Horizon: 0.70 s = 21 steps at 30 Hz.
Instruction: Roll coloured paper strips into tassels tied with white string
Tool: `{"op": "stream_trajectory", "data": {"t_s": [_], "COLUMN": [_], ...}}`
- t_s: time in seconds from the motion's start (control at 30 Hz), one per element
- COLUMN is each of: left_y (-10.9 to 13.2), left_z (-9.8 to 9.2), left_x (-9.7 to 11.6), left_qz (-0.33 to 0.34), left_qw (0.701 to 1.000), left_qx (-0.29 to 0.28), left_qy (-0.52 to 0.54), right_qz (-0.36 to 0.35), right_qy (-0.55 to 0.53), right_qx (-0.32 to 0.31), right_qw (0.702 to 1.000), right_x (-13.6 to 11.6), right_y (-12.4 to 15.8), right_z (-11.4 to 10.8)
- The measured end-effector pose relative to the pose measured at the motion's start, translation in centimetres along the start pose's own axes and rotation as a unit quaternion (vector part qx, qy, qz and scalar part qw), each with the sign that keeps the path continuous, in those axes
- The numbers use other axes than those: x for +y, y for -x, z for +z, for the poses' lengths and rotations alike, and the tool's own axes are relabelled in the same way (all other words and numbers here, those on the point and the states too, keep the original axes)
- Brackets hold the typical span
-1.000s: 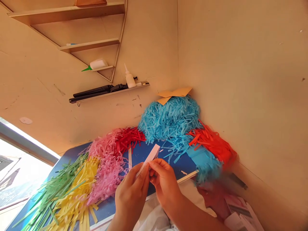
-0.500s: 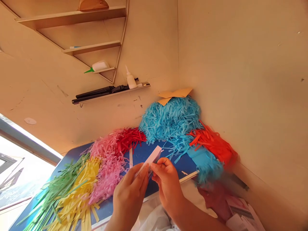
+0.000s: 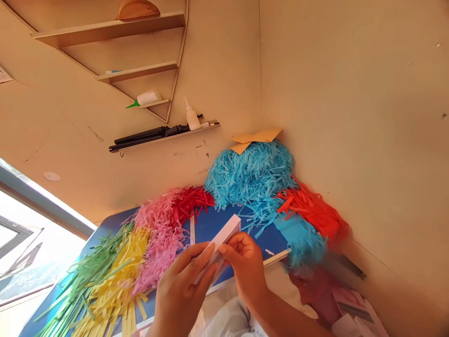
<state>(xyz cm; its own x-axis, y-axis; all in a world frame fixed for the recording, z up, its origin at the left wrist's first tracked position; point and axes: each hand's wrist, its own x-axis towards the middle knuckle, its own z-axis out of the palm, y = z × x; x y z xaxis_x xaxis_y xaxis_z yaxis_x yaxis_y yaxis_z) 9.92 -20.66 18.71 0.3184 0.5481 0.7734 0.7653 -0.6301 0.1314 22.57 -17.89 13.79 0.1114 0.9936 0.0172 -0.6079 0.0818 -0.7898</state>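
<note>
Over the front of the blue table point(image 3: 213, 224), both my hands hold a long, narrow pale-pink box point(image 3: 227, 230) that points up and away from me. My left hand point(image 3: 182, 285) has its thumb and fingers closed around the near end. Farther along, my right hand point(image 3: 247, 264) pinches the right side with thumb and curled fingers. The palms and part of the lower side of the box are hidden. Beyond the hands lie shredded paper strips in pink point(image 3: 159, 252) and light blue point(image 3: 249, 173).
Green strips point(image 3: 91, 271) and yellow strips point(image 3: 119, 271) cover the table's left side; red-orange strips point(image 3: 315, 210) lie at right. A wall ledge holds a white glue bottle point(image 3: 192, 118) and a folded black tripod-like item point(image 3: 150, 135). Pale boxes point(image 3: 358, 309) lie lower right.
The box has turned slightly, showing more of its top face and dark-edged side. My left hand has shifted a little left and down, its fingers further spread along the box.
</note>
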Motion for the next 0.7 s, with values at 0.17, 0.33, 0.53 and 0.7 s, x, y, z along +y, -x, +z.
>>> {"op": "stream_trajectory", "data": {"t_s": [0.17, 0.33, 0.53, 0.7], "left_y": [0.1, 0.9, 2.2, 3.9], "left_z": [-1.6, -3.3, -2.9, -2.1], "left_x": [0.3, -0.8, -1.5, 0.6], "left_qz": [-0.033, -0.086, -0.136, -0.162], "left_qw": [0.999, 0.996, 0.967, 0.918], "left_qx": [0.022, -0.007, -0.211, -0.347], "left_qy": [0.002, 0.035, -0.042, -0.102], "right_qz": [-0.080, -0.122, -0.098, -0.109], "right_qy": [0.191, 0.320, 0.453, 0.541], "right_qx": [0.023, -0.115, -0.297, -0.334], "right_qw": [0.978, 0.932, 0.834, 0.764], "right_x": [-0.2, -1.5, -1.4, 1.6], "right_y": [-1.1, -2.0, 0.0, 0.7], "right_z": [-2.2, -5.8, -7.4, -9.8]}}
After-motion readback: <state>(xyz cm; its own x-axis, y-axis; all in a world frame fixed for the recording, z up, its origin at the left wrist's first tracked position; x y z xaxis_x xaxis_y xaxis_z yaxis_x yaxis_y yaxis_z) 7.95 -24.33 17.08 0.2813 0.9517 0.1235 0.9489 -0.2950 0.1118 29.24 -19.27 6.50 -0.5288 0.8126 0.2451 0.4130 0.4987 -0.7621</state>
